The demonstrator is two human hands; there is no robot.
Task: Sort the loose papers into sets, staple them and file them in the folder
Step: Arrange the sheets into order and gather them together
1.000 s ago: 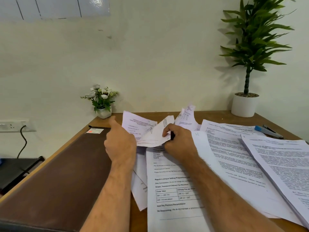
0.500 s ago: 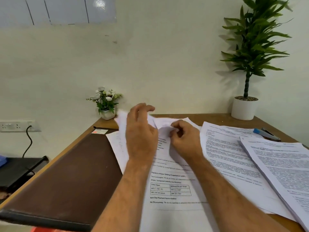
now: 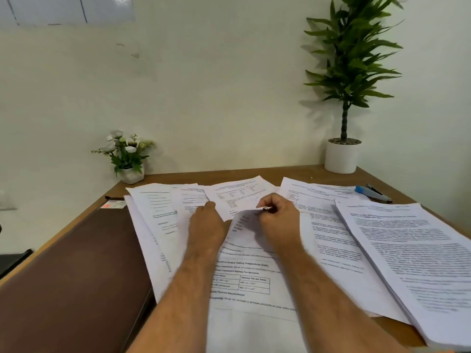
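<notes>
**Fanning loose sheets apart before they are grouped into sets**

Head view. Both forearms reach forward over a spread of printed papers on a wooden tabletop (image 3: 300, 171). The left hand (image 3: 207, 226) rests on the fanned loose sheets (image 3: 163, 212) at centre-left; its fingers point away from the camera and are mostly hidden by the back of the hand, so how far they curl cannot be told, and no grip on a sheet is visible. The right hand (image 3: 277, 225) is curled, with thumb and forefinger pinching the lifted edge of a tabulated sheet (image 3: 239, 197); a small dark object, perhaps a pen, shows at its fingertips but is too small to identify. Beneath the forearms lies a page with a fee table (image 3: 252, 284). To the right sit two further piles, a middle stack (image 3: 328, 240) and a thicker near-right stack (image 3: 407, 250) overlapping it. A blue stapler (image 3: 372, 193) lies at the far right, well apart from the hands. A brown folder (image 3: 76, 276) lies closed at the left, just beside the fanned sheets, with a small card (image 3: 113, 204) at its far corner. A small flower pot (image 3: 128, 159) and a tall potted plant (image 3: 342, 103) stand against the wall.

Judged from this layout, sorting is in hand; nothing appears stapled or filed. To do it well, the left hand should pin the lower sheets while the right peels one sheet cleanly, reads its heading, and lays it squarely on the matching pile, edges aligned for stapling.
</notes>
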